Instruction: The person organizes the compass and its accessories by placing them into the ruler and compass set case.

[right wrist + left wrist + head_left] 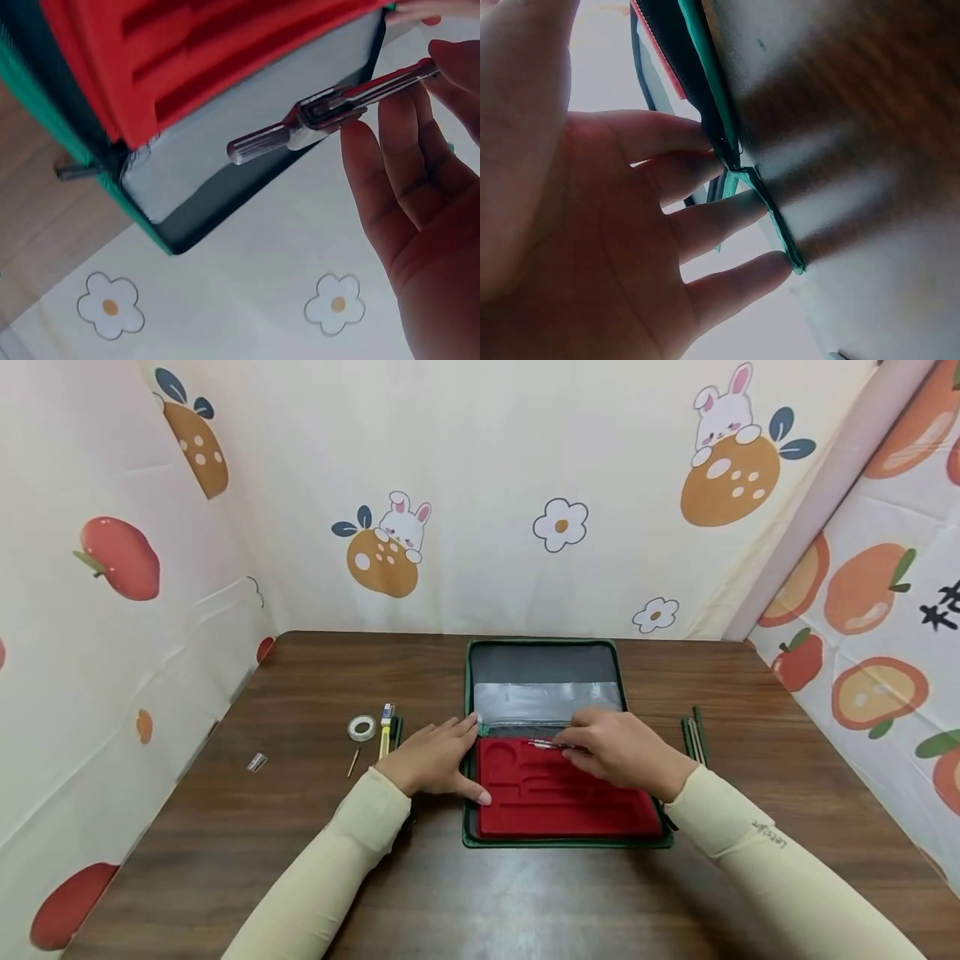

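Note:
A green zippered case [567,843] lies unfolded on the table, with a red moulded tray [570,820] in its near half. My right hand [622,750] is above the tray and pinches a silver drawing compass [322,116] by its legs. In the right wrist view the knurled handle of the compass points away from the fingers. My left hand [438,756] rests against the left edge of the case, its thumb on the tray's corner. Its fingers are spread and nearly straight along the green edge in the left wrist view.
Left of the case lie a tape roll [362,727], a thin brass-coloured stick [354,762], a yellow utility knife [386,731] and a small clear-and-metal piece [257,762]. Green pencils [694,737] lie at right. A clear pocket [547,700] lines the lid.

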Demonstrator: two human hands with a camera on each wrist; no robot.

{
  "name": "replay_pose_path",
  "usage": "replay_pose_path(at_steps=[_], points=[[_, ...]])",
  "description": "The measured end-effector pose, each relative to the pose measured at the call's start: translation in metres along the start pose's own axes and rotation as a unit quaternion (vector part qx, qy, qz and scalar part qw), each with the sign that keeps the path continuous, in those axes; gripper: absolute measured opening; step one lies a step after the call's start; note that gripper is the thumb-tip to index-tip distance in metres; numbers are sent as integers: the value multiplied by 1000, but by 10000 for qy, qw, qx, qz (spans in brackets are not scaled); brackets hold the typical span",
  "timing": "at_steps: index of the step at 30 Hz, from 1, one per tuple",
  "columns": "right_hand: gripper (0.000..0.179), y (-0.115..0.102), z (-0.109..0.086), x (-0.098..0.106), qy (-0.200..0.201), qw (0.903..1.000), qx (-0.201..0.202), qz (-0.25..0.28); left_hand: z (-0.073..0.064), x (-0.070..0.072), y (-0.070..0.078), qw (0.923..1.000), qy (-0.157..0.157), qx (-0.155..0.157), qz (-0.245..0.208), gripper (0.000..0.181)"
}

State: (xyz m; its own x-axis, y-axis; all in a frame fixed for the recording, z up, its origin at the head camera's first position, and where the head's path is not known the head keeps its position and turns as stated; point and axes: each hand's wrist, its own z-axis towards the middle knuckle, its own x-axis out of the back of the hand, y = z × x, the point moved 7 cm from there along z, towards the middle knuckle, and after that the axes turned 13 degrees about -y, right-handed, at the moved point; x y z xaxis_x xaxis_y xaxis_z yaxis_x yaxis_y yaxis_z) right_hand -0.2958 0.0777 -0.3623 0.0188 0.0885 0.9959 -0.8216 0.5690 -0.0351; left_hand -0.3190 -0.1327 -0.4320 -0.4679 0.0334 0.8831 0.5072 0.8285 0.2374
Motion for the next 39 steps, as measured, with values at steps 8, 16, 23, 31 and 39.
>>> replay_pose_path(at_steps=[8,16,23,31,39], points=[[21,-13,0,-16,-456,9989,-24,98,2,4,0,9999,-78,84,90,112],[22,-18,0,-32,-661,9977,-84,119,4,1,-1,9998,-151,130,65,113],[21,-18,1,-34,-511,9986,-66,77,4,-1,-1,9997,-178,142,-16,113],[19,-16,2,-37,-677,9976,-161,-26,3,-1,-1,9997,-170,153,-45,113],[19,-12,3,-39,-895,9948,-480,88,3,0,-1,9997,-169,171,-40,113]])
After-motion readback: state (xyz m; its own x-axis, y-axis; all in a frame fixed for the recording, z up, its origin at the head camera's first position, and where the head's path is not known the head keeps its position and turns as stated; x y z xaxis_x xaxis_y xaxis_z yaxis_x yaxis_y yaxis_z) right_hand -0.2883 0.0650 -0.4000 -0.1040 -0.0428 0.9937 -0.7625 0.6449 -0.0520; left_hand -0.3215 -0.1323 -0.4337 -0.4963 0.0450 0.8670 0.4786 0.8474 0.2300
